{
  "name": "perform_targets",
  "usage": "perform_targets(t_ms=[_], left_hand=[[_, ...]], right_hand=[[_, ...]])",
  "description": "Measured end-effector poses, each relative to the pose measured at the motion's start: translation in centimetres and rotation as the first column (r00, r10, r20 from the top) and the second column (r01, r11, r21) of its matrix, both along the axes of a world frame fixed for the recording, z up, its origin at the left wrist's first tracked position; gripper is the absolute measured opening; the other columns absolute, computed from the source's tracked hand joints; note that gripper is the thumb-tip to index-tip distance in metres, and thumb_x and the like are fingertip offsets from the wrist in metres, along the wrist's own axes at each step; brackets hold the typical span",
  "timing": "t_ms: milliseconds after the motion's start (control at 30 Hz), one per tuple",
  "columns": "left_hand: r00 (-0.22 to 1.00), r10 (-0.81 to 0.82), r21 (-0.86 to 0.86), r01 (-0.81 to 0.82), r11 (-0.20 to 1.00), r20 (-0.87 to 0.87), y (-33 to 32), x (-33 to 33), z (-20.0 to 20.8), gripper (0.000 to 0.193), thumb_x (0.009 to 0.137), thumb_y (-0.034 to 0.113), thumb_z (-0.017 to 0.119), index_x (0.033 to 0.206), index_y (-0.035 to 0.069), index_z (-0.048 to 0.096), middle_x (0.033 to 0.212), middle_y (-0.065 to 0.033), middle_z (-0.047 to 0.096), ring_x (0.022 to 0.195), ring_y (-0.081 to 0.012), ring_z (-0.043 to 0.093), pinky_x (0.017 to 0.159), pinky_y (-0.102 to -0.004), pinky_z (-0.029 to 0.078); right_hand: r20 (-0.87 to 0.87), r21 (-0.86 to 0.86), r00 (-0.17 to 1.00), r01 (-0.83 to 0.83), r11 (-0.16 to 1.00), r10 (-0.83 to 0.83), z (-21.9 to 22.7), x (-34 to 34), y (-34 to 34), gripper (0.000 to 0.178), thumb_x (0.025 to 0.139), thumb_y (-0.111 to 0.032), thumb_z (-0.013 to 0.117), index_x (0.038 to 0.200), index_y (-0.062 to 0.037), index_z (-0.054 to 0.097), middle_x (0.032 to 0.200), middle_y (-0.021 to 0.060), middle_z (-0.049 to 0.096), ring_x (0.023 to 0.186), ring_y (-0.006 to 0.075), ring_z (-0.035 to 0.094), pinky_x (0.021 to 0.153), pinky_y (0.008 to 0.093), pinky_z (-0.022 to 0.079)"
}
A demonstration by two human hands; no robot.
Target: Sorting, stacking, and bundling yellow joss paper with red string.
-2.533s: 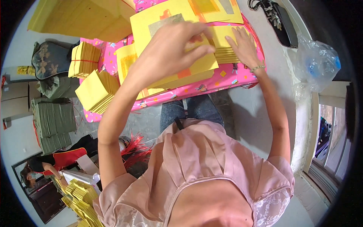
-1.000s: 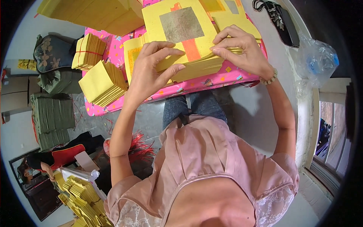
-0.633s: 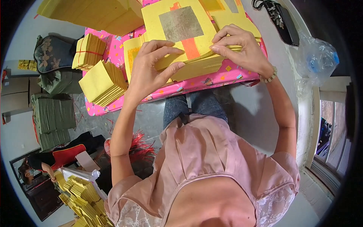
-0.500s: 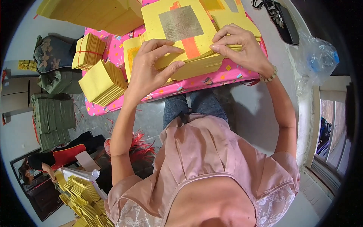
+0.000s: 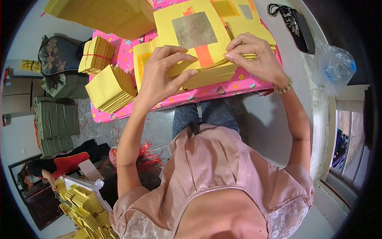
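A thick stack of yellow joss paper lies before me, its top sheet bearing a silvery-gold square and an orange strip. My left hand is at its near left edge, thumb and fingers apart, fingertips touching the top sheet. At the near right corner, my right hand pinches the sheet edges between thumb and fingers. To the left stand a bundle of yellow paper tied with red string and a fanned yellow paper block.
A pink patterned cloth covers the table. A large yellow paper pile stands at the far left. Right of the table are a black bag and clear plastic. At lower left, a person is near more yellow paper bundles.
The view has shifted slightly, so the table and stack appear a little lower and further right. Both hands keep nearly the same places on the stack; my left fingers have moved slightly.
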State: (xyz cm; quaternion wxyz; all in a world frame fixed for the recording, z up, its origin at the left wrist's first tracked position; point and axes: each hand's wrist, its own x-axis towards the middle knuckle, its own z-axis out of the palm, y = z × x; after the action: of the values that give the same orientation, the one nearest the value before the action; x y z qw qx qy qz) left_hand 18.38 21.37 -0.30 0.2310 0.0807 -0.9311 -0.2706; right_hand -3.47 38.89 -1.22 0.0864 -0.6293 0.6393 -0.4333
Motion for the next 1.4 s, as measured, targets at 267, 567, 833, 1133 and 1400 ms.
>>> perform_targets(t_ms=[267, 567, 833, 1133, 1400], left_hand=[[1.000, -0.004, -0.174, 0.006, 0.985, 0.009, 1.0, -0.4, 1.3, 0.037, 0.078, 0.031, 0.077, 0.103, 0.004, 0.067, 0.105, -0.0127, 0.063, 0.098, -0.0315, 0.058, 0.084, -0.0415, 0.048], [0.986, 0.161, -0.562, -0.154, 0.813, -0.039, 2.9, -2.5, 0.5, 0.037, 0.078, 0.013, 0.064, 0.114, 0.009, 0.057, 0.089, -0.0047, 0.058, 0.085, -0.0218, 0.058, 0.075, -0.0344, 0.045], [0.986, 0.151, -0.539, -0.162, 0.827, -0.064, 2.6, -2.6, -0.1, 0.029, 0.075, 0.010, 0.061, 0.105, 0.010, 0.057, 0.085, -0.0040, 0.057, 0.081, -0.0214, 0.059, 0.066, -0.0331, 0.046], [0.936, 0.150, -0.103, -0.123, 0.987, 0.318, -0.5, -3.8, 4.5, 0.032, 0.081, 0.012, 0.066, 0.113, 0.013, 0.060, 0.107, -0.0085, 0.065, 0.099, -0.0262, 0.062, 0.077, -0.0368, 0.050], [0.989, 0.091, -0.487, -0.135, 0.863, -0.113, -1.1, -5.4, 1.9, 0.054, 0.083, 0.029, 0.065, 0.130, 0.007, 0.052, 0.137, -0.0189, 0.048, 0.132, -0.0363, 0.042, 0.108, -0.0484, 0.034]], right_hand=[[-0.267, -0.133, 0.958, 0.069, 0.989, -0.103, 0.6, 0.7, -0.1, 0.010, 0.086, -0.016, 0.068, 0.086, -0.0063, 0.071, 0.081, 0.0052, 0.067, 0.078, 0.0231, 0.063, 0.071, 0.0340, 0.047], [-0.345, -0.274, 0.920, 0.093, 0.957, -0.188, 1.3, 0.6, -0.6, 0.011, 0.081, -0.016, 0.072, 0.085, -0.0061, 0.069, 0.082, 0.0033, 0.067, 0.074, 0.0214, 0.061, 0.067, 0.0342, 0.044], [-0.353, -0.202, 0.931, 0.017, 0.979, -0.089, 2.4, -0.2, -0.9, 0.016, 0.081, -0.020, 0.073, 0.087, -0.0060, 0.068, 0.082, 0.0042, 0.066, 0.077, 0.0223, 0.062, 0.070, 0.0348, 0.045], [-0.145, -0.117, 0.988, 0.036, 0.992, -0.053, 3.9, -2.3, -5.0, 0.021, 0.089, -0.022, 0.069, 0.094, -0.0016, 0.066, 0.075, 0.0107, 0.061, 0.066, 0.0188, 0.061, 0.060, 0.0299, 0.046], [0.242, 0.170, 0.969, 0.001, 0.985, -0.043, 4.2, -7.6, -11.7, 0.026, 0.094, -0.027, 0.066, 0.094, -0.0008, 0.067, 0.067, -0.0062, 0.046, 0.060, 0.0032, 0.036, 0.052, 0.0240, 0.030]])
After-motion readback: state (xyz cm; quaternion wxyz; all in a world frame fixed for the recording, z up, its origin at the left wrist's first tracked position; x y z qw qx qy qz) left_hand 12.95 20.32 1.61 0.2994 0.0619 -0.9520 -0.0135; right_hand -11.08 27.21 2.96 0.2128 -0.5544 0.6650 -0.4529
